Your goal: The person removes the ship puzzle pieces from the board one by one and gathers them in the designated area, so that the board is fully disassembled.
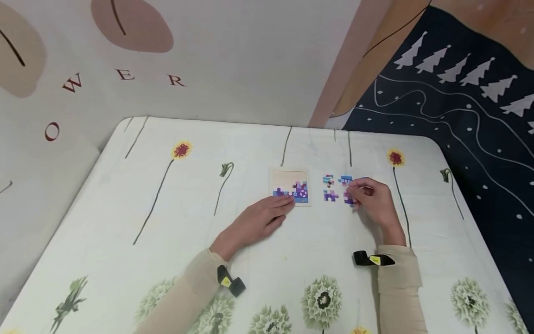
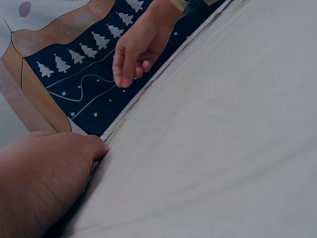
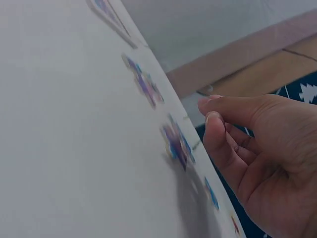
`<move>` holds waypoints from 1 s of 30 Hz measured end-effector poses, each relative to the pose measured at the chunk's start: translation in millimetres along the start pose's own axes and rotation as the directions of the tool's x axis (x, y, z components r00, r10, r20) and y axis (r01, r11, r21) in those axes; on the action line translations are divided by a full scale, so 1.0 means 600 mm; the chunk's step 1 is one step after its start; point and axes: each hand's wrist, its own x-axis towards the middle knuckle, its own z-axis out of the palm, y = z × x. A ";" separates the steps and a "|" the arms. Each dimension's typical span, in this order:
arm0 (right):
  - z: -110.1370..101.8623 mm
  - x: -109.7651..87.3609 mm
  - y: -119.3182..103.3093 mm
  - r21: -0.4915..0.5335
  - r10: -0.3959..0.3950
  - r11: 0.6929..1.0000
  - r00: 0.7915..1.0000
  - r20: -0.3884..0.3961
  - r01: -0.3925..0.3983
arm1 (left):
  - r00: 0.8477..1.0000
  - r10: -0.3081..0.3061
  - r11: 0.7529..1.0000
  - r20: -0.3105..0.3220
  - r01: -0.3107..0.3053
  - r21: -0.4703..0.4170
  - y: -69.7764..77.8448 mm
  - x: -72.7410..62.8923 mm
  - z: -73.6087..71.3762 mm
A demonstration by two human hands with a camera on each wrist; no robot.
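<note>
A small wooden puzzle tray (image 1: 289, 177) lies flat on the table, its lower part filled with purple and blue jigsaw pieces (image 1: 301, 189). My left hand (image 1: 263, 220) rests with fairly straight fingers on the tray's lower edge and fitted pieces. To the tray's right lie loose jigsaw pieces (image 1: 331, 196), several of them, some partly hidden by my right hand (image 1: 374, 199). That hand hovers over the rightmost pieces. In the right wrist view its thumb and index fingertip are close together, its fingers (image 3: 218, 139) loosely bent, with no piece visible between them.
A white tablecloth (image 1: 250, 153) with printed flowers covers the table. Behind it stands a pale wall (image 1: 233, 69) with letters, and at the right is a dark blue panel (image 1: 450, 111) with white trees. Each wrist wears a black camera (image 1: 373, 259).
</note>
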 end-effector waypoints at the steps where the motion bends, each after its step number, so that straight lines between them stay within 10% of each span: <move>1: 0.007 0.002 -0.005 0.003 -0.007 1.000 1.000 0.009 0.007 | 1.000 -0.005 1.000 0.004 0.005 -0.004 0.000 0.000 0.000; 20: 0.148 0.047 -0.074 0.154 -0.113 0.984 0.976 0.185 0.084 | 0.999 -0.015 1.000 0.030 0.014 0.019 0.002 0.001 0.000; 30: 0.165 0.052 -0.079 0.023 -0.051 0.999 0.969 0.240 0.047 | 1.000 0.009 1.000 0.000 -0.009 0.026 0.001 0.001 -0.002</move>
